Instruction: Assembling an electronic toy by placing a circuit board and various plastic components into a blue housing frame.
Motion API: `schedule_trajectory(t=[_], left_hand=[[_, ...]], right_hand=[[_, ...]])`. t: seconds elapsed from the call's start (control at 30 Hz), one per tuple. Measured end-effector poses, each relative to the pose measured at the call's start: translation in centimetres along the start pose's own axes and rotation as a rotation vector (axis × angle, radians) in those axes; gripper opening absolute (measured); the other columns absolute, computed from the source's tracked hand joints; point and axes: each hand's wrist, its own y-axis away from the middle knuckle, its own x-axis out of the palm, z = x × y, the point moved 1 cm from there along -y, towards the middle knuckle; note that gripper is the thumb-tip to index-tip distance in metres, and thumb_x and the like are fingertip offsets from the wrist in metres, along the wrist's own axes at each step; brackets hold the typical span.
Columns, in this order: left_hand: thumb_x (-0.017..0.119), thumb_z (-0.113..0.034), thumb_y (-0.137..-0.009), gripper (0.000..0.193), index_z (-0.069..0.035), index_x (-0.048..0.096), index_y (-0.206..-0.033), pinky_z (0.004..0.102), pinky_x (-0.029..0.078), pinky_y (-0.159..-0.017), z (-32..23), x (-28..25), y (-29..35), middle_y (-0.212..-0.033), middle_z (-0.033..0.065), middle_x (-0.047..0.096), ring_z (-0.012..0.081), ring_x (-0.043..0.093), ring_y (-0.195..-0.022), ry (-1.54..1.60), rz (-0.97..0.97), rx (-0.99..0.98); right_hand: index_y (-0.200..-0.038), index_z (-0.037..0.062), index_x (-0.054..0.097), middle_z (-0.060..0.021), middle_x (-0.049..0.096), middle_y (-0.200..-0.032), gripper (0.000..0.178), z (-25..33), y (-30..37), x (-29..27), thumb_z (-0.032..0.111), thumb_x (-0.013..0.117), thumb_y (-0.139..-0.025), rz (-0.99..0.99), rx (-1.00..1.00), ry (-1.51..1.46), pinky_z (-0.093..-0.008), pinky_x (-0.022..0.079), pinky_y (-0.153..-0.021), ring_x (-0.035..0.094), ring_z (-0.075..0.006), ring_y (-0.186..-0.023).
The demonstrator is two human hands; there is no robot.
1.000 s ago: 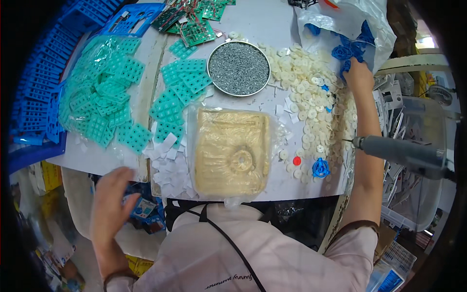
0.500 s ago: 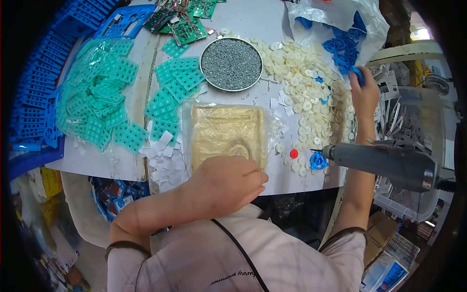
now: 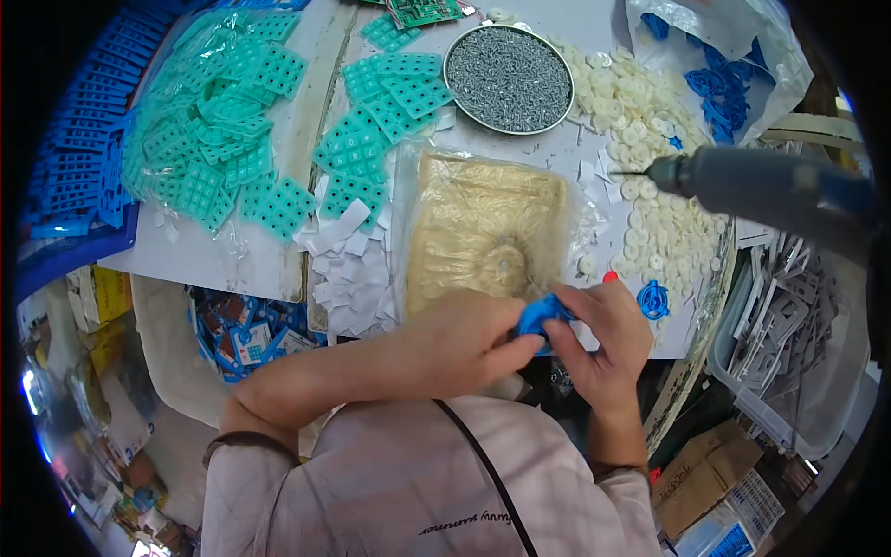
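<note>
A small blue plastic part [image 3: 543, 314] is held between both hands at the front edge of the table. My left hand [image 3: 469, 336] is closed, its thumb and fingers against the part's left side. My right hand [image 3: 608, 339] pinches the right side with thumb and fingertips. The fingers hide much of the part's shape. Just beyond my hands lies a tan pad [image 3: 492, 218] in clear plastic, with a worn round spot. Beside my right hand are a blue ring-shaped part [image 3: 653, 300] and a small red piece [image 3: 610, 277].
An electric screwdriver [image 3: 761, 181] hangs over the right side. A round dish of screws [image 3: 509, 79] stands beyond the pad. White discs [image 3: 640, 158], white paper bits [image 3: 357, 283] and green keypads [image 3: 223, 121] are spread about. A bag [image 3: 780, 65] holds blue parts; a bin [image 3: 789, 408] holds grey pieces.
My right hand has come back from the bag of blue parts to my left hand, bringing a blue part. Both hands now grip it. The whole view has shifted.
</note>
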Motion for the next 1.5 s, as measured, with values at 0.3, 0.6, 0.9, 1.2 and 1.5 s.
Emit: schedule_trajectory(t=[0.3, 0.6, 0.9, 1.2, 1.5], left_hand=[[0.075, -0.021, -0.090, 0.019, -0.006, 0.066, -0.093, 0.0363, 0.046, -0.055, 1.2, -2.0, 1.7, -0.071, 0.0094, 0.062, 0.0215, 0.057, -0.057, -0.656, -0.413, 0.016], [0.076, -0.032, -0.083, 0.052, -0.005, 0.067, -0.126, 0.0520, 0.038, -0.107, 3.5, -0.9, 2.3, -0.138, 0.0105, 0.059, 0.0245, 0.051, -0.135, -1.067, -0.167, 0.425], [0.071, -0.036, -0.086, 0.051, -0.004, 0.065, -0.125, 0.0466, 0.039, -0.104, 4.4, -0.7, 2.5, -0.136, 0.0095, 0.060, 0.0229, 0.048, -0.135, -1.077, -0.202, 0.446], [0.074, -0.027, -0.086, 0.043, -0.004, 0.065, -0.121, 0.0434, 0.047, -0.095, 3.9, -4.1, 2.3, -0.133, 0.0142, 0.061, 0.0298, 0.058, -0.123, -0.637, -0.082, 0.560], [0.072, -0.020, -0.088, 0.020, -0.007, 0.074, -0.104, 0.0395, 0.056, -0.080, -2.5, -20.9, 4.2, -0.100, 0.0103, 0.074, 0.0282, 0.070, -0.089, -0.901, -0.600, 0.380]], right_hand=[[-0.079, 0.0075, 0.060, -0.0081, 0.059, -0.070, 0.018, -1.8, -3.5, 3.0, 0.011, 0.077, -0.081, 0.189, -0.028, 0.316, -0.0411, 0.045, -0.059, 0.056, -0.0300, -0.066], [-0.089, 0.0077, 0.065, -0.0079, 0.062, -0.078, 0.017, -2.9, -3.2, 3.6, 0.011, 0.078, -0.079, 0.188, -0.079, 0.352, -0.0417, 0.045, -0.069, 0.057, -0.0295, -0.074], [-0.111, 0.0054, 0.072, -0.0107, 0.065, -0.121, 0.036, -1.9, 2.5, 3.1, 0.017, 0.080, -0.078, 0.240, -0.112, 0.392, -0.0452, 0.043, -0.091, 0.053, -0.0362, -0.103], [-0.112, 0.0049, 0.070, -0.0116, 0.061, -0.124, 0.036, -1.9, 2.0, 2.9, 0.015, 0.079, -0.079, 0.254, -0.082, 0.344, -0.0484, 0.041, -0.097, 0.050, -0.0374, -0.111], [-0.109, 0.0053, 0.071, -0.0125, 0.063, -0.118, 0.034, -2.6, 3.0, 3.4, 0.014, 0.076, -0.076, 0.146, -0.002, 0.199, -0.0482, 0.043, -0.095, 0.051, -0.0392, -0.107]])
